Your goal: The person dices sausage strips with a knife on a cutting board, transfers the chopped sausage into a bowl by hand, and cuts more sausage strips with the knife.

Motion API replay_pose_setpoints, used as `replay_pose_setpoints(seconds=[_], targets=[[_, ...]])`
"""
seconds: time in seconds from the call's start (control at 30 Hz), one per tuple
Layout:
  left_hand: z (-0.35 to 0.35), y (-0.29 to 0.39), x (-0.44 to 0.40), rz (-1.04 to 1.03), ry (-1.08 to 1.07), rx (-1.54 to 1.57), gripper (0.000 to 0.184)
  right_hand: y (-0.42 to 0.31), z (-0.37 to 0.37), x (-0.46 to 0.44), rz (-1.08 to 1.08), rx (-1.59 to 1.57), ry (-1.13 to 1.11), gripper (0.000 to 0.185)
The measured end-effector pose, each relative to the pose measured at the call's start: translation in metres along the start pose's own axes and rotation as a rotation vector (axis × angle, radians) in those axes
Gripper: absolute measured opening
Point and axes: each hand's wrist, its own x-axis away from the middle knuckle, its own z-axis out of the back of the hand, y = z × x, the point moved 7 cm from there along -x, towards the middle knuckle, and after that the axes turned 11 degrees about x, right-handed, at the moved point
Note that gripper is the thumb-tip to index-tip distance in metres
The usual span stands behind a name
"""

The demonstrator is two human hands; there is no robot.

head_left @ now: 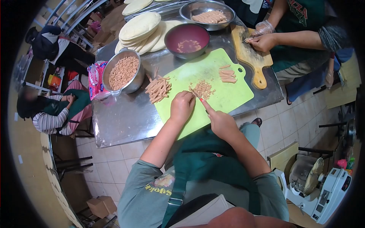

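Note:
On a green cutting board (182, 127), my right hand (224, 124) grips a knife (200, 99), its blade pointing at a heap of diced sausage (202, 89). Just left of the blade is my left hand (182, 106), its fingers curled and pressed down at the edge of the heap. What lies under those fingers is hidden. A pile of sausage strips (158, 89) rests at the board's left edge, partly on the metal table. Several more sausage strips (227, 75) lie side by side toward the board's upper right.
A metal pot (141, 78) full of diced sausage stands left on the table (118, 125), beside a pink packet (97, 79). Behind are a dark red bowl (187, 32), stacked flat breads (140, 26) and a steel bowl (182, 15). A co-worker's hands (264, 41) work over a wooden board (258, 62).

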Motion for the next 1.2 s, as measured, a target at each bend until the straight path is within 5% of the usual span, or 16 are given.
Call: replay_pose_setpoints(seconds=[1.2], targets=[[0.006,0.000,0.011,-0.012,-0.001,-0.051,0.006,-0.007,0.012,0.023,0.002,-0.028,0.086,0.067]])
